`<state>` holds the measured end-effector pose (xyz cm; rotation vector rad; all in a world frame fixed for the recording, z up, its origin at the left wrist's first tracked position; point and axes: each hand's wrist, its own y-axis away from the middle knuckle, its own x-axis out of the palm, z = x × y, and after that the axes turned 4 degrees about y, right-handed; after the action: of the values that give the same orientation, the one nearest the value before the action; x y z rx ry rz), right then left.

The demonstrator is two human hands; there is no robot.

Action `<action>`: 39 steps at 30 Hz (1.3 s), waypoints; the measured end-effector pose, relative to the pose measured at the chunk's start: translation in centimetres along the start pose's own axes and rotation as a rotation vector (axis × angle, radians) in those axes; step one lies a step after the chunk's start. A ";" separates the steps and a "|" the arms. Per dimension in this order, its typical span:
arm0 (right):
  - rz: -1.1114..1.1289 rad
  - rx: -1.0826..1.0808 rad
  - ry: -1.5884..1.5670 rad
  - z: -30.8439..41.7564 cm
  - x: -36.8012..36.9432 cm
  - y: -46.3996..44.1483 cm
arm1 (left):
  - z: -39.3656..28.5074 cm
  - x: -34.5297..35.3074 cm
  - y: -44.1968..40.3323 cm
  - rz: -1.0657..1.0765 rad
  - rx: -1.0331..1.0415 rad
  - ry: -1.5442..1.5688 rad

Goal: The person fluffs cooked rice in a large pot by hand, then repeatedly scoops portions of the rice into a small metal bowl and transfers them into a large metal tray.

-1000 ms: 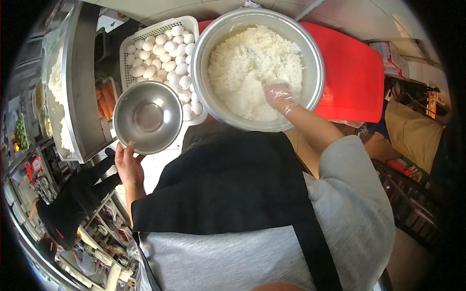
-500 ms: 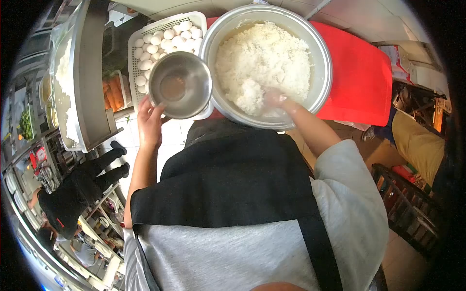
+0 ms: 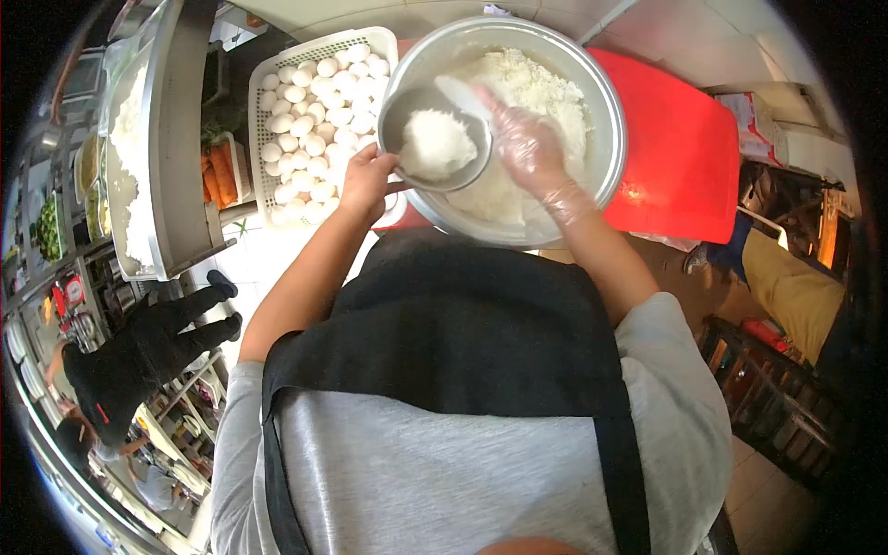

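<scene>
My left hand (image 3: 368, 180) grips the rim of a steel bowl (image 3: 393, 116), which is tilted over the left part of a large metal pot (image 3: 618, 139). A white mound of rice (image 3: 437, 143) sits in the bowl. My right hand (image 3: 529, 148), in a clear plastic glove, is closed around a pale rice paddle (image 3: 462, 97), somewhat blurred, its blade at the bowl's upper right edge. More cooked rice (image 3: 546, 83) lies in the pot below, partly hidden by my right hand and the bowl.
White eggs (image 3: 310, 120) fill a plastic basket (image 3: 256, 148) left of the pot. A red surface (image 3: 680, 148) extends to the right. Further left stand a steel-sided container (image 3: 176, 139) and carrots (image 3: 220, 176). A person in black (image 3: 139, 356) is at the far left.
The bowl has moved right, from above the eggs to over the pot, and now contains rice. My right hand has risen from the rice to the bowl's edge, bringing the paddle into view.
</scene>
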<state>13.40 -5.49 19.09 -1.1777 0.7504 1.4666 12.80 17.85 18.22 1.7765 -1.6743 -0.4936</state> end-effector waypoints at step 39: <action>0.215 0.170 -0.538 -3.7 2.3 3.5 | -0.9 -3.9 2.9 -0.065 0.152 -0.029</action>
<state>11.15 -8.86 15.26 -0.5424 0.6201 1.7564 10.75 21.86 20.23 1.9466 -1.7176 -0.4328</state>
